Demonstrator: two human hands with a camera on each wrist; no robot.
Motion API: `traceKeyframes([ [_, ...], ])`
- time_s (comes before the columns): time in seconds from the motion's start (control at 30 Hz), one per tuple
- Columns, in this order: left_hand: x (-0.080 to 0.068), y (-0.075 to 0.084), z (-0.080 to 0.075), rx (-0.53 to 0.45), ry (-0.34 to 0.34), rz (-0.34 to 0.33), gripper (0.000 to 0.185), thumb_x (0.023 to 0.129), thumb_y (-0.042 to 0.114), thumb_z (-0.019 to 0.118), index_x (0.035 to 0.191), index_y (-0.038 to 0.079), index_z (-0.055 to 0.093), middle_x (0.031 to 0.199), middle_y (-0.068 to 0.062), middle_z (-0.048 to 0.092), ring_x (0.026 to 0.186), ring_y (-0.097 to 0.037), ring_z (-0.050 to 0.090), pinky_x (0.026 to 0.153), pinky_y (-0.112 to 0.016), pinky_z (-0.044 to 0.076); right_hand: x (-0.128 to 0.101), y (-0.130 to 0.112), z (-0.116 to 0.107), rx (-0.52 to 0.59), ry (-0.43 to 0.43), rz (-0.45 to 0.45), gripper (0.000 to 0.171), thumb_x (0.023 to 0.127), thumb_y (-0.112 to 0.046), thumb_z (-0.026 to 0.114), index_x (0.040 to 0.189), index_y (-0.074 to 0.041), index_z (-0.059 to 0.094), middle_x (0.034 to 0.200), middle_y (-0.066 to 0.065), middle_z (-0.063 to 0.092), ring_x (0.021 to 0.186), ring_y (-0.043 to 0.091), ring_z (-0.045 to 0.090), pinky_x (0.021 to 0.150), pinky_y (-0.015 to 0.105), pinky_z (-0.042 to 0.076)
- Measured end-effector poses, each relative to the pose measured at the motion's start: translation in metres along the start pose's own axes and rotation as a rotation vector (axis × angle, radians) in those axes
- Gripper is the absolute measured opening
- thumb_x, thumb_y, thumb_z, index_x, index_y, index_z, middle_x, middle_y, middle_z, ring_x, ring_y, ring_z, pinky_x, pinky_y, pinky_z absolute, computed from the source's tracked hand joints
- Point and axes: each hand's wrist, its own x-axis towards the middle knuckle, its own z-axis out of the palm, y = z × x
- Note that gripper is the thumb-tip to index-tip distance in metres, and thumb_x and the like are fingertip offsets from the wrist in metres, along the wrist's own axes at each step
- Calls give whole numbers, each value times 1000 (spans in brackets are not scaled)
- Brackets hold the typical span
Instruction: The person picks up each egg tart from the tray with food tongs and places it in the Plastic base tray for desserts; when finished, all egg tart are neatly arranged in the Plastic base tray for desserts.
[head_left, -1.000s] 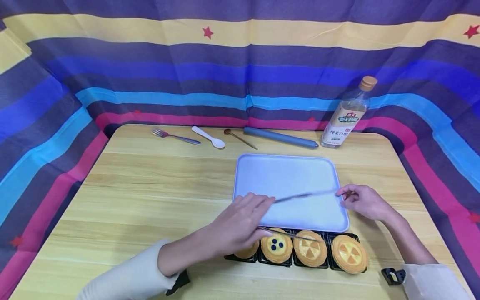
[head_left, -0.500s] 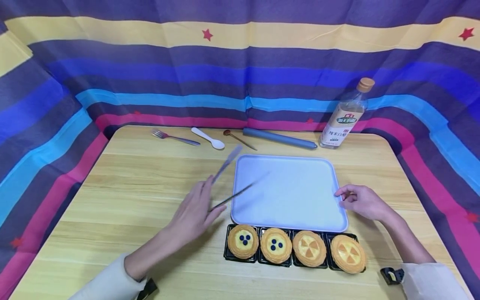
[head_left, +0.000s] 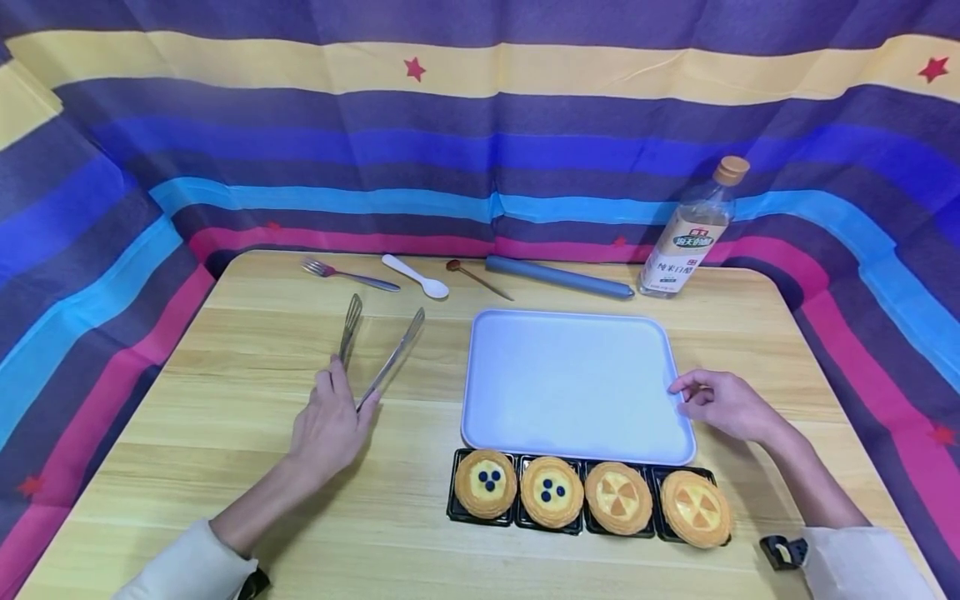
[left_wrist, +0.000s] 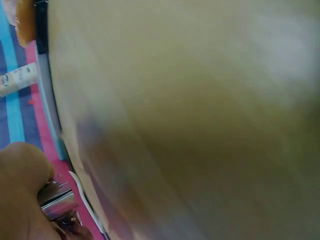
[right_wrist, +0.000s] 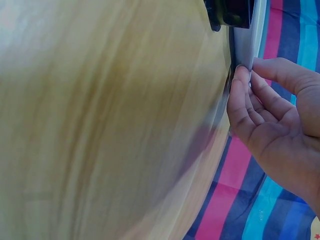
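Observation:
In the head view my left hand [head_left: 326,427] holds metal tongs [head_left: 393,358] over the left part of the table, their two arms spread apart with nothing between them. Part of the tongs [left_wrist: 59,201] also shows in the left wrist view, mostly covered by the fingers. My right hand [head_left: 723,406] pinches the right edge of a pale blue tray [head_left: 570,383], thumb on top and fingers beneath in the right wrist view. Nothing lies on the tray. Along its near side sit several tarts in black plastic holders, two blueberry-topped ones [head_left: 486,483] left and two wedge-patterned ones [head_left: 618,497] right.
Along the back lie a fork [head_left: 351,274], a white spoon [head_left: 416,277], a small brown-headed stick [head_left: 480,279] and a grey-blue rod [head_left: 558,277]. A labelled bottle [head_left: 684,233] stands at back right. Striped cloth [head_left: 495,150] surrounds the table [head_left: 247,375].
My left hand has carried the tongs leftward from above the tray and tarts to the table's left part, uncovering the leftmost tart. The right hand stays at the tray's edge.

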Motion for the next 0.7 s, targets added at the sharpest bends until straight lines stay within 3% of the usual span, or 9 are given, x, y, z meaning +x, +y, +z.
traceKeyframes([
  [0.17,1,-7,2,-5,-2,-25,85,99,46,39,145,-15,2,95,-24,38,59,-21,40,37,-23,31,-1,1,0,-5,2,4,28,84,-7,64,111,-1,62,96,10,61,76,10,54,61,20,45],
  [0.47,1,-6,1,-25,-84,-76,84,99,44,37,141,-21,2,98,-29,38,60,-24,45,39,-25,35,-4,0,-1,6,1,7,28,84,-7,64,111,0,62,95,10,61,75,8,54,61,21,46],
  [0.7,2,-2,-6,31,-128,-56,87,98,44,40,136,-27,7,101,-37,42,58,-26,49,38,-25,37,-4,-3,-2,-30,-1,5,28,83,-8,65,110,0,63,94,9,61,76,11,54,61,21,45],
])
